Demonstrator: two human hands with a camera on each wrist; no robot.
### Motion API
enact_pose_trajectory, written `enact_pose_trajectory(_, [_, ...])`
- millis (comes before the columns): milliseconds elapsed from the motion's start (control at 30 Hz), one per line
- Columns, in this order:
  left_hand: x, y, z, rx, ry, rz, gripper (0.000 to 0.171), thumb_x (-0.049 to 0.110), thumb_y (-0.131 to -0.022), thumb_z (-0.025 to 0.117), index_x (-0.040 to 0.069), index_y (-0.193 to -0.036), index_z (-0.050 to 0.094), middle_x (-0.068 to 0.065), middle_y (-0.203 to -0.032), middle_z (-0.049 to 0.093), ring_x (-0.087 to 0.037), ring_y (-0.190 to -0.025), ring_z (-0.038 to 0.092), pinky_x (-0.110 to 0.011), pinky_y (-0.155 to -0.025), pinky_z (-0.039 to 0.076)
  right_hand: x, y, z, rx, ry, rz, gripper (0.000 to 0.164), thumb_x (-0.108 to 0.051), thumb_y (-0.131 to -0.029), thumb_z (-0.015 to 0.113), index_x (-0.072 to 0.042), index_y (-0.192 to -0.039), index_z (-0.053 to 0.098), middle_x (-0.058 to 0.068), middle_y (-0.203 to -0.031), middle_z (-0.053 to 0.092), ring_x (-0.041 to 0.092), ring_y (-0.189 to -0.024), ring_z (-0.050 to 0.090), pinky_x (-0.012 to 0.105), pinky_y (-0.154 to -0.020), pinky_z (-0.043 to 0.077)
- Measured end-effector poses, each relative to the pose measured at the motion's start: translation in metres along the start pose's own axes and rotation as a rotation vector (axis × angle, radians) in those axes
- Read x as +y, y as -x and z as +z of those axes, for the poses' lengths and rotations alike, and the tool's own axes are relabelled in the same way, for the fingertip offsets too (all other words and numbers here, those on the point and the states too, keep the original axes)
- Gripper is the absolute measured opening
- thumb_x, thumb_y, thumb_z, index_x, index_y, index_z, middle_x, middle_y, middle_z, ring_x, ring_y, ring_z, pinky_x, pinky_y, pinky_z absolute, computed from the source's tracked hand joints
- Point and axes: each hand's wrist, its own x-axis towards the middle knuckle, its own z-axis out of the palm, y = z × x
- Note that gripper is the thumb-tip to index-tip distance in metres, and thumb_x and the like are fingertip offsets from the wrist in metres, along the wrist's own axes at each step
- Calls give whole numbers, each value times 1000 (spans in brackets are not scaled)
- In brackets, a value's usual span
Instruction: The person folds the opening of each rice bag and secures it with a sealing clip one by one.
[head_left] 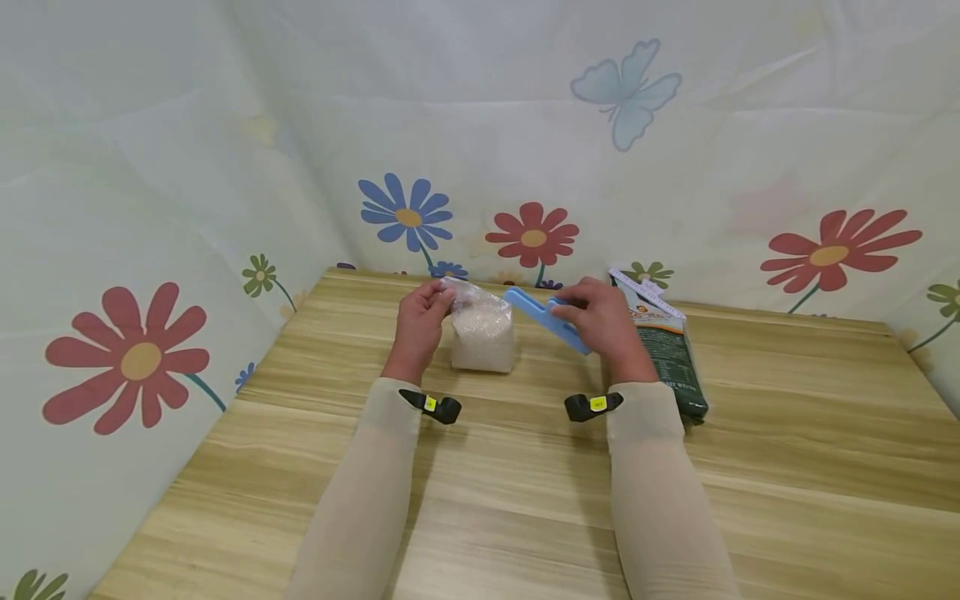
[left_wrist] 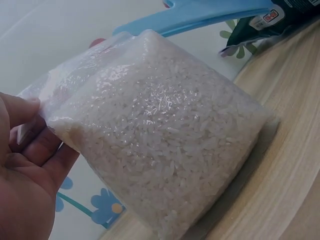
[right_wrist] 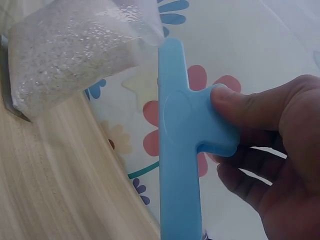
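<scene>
A clear plastic bag of rice (head_left: pixel 482 337) stands upright on the wooden table. My left hand (head_left: pixel 422 323) pinches the top left corner of the bag between thumb and fingers, as the left wrist view shows up close. In my right hand (head_left: pixel 600 315) is a light blue bag clip (right_wrist: pixel 179 135), pinched by its tab between thumb and fingers. The far end of the clip is close to the bag's upper right corner, overlapping it in the right wrist view.
Beside my right hand lies a dark green printed package (head_left: pixel 671 367) with a white clip (head_left: pixel 647 293) across its top. Behind the wooden table (head_left: pixel 787 417) hangs a white curtain (head_left: pixel 480 125) printed with flowers and a butterfly.
</scene>
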Motion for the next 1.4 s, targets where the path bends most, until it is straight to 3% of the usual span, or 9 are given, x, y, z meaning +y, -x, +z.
enact_pose_trajectory(333, [5, 2, 2, 12, -36, -11, 27, 11, -98, 55, -6, -119, 60, -3, -90, 67, -3, -87, 65, -29, -93, 53, 0, 4, -5, -15, -62, 7, 25, -21, -93, 66, -7, -113, 72, 11, -99, 66, 27, -90, 61, 40, -75, 50])
enact_pose_trajectory(800, [3, 3, 1, -73, -17, 21, 26, 13, -99, 54, -4, -118, 60, -4, -96, 67, -7, -93, 64, -31, -96, 51, -4, 2, 2, -75, -93, -48, 22, -17, -92, 66, -7, -110, 74, 11, -101, 67, 26, -89, 62, 41, -77, 51])
enact_pose_trajectory(1033, [6, 5, 4, -125, -23, 29, 26, 13, -100, 52, -4, -119, 58, -10, -107, 66, -9, -99, 62, -32, -98, 50, -7, 2, 4, -57, -99, -70, 22, -17, -92, 67, -6, -110, 73, 10, -96, 65, 25, -86, 62, 38, -74, 50])
enact_pose_trajectory(1400, [11, 8, 6, -160, -35, 30, 28, 13, -101, 50, -5, -121, 57, -16, -110, 64, -9, -99, 61, -33, -100, 48, -14, 3, 7, -14, -87, -102, 22, -19, -90, 69, -8, -108, 75, 8, -92, 66, 22, -80, 61, 34, -69, 48])
